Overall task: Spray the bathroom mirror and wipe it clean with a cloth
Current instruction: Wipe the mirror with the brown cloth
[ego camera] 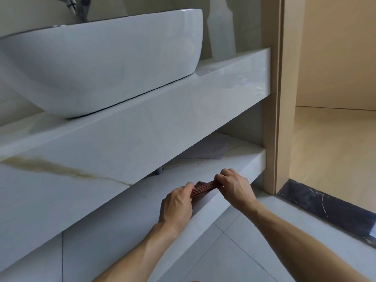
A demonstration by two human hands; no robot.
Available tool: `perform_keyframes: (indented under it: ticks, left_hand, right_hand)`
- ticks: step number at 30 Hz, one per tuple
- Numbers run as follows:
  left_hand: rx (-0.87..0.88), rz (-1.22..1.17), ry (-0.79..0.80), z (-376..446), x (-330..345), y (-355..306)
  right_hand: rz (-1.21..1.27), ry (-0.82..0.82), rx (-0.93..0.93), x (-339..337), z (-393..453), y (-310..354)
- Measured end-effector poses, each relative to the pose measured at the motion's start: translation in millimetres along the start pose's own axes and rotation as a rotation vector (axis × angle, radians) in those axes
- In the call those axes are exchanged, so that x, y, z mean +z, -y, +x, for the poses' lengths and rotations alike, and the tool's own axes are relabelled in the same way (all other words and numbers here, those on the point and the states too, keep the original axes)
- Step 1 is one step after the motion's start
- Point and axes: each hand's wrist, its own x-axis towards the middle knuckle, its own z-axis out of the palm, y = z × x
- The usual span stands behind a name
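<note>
I'm low at the lower shelf [234,169], and the counter [142,139] hangs right over it, so the only way in is the slot between the two slabs. My left hand [177,202] and right hand [236,186] sit at the shelf's front lip, gripping the cloth [201,189] between them. Deeper in, a pale sheet [205,149] lies on the shelf, and a grey pipe [159,171] drops into the gap to the left. On the right a wall post [272,119] closes the slot. Up top, the basin [101,64] fills most of the counter, with the bottle [221,31] in the corner just beside it.
</note>
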Motion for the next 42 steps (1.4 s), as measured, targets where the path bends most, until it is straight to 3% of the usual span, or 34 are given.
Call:
perform_keyframes:
  ticks: [10,17,22,29,39,42]
  left_hand:
    - [0.122,-0.106,-0.142,54.4,-46.0,-68.5]
    - [0.192,-0.175,-0.214,132.5,-133.5,-148.2]
    - [0.196,-0.202,-0.276,200.2,-252.0,-184.4]
    - [0.16,-0.169,-0.387,285.4,-448.1,-176.1]
    - [-0.104,0.01,-0.53,337.6,-733.0,-120.0]
    - [-0.196,0.168,-0.577,332.8,-797.8,-97.1]
  right_hand:
    - [-0.113,-0.158,0.03,-105.4,41.5,-46.8]
    - [-0.136,-0.221,0.096,-237.3,93.3,-79.1]
    - [-0.176,-0.261,0.131,-354.2,170.8,-62.7]
    - [-0.169,-0.29,0.067,-494.9,316.1,11.9]
    - [-0.102,-0.312,-0.143,-653.2,518.8,176.4]
    - [-0.057,-0.3,-0.195,-680.7,560.9,228.7]
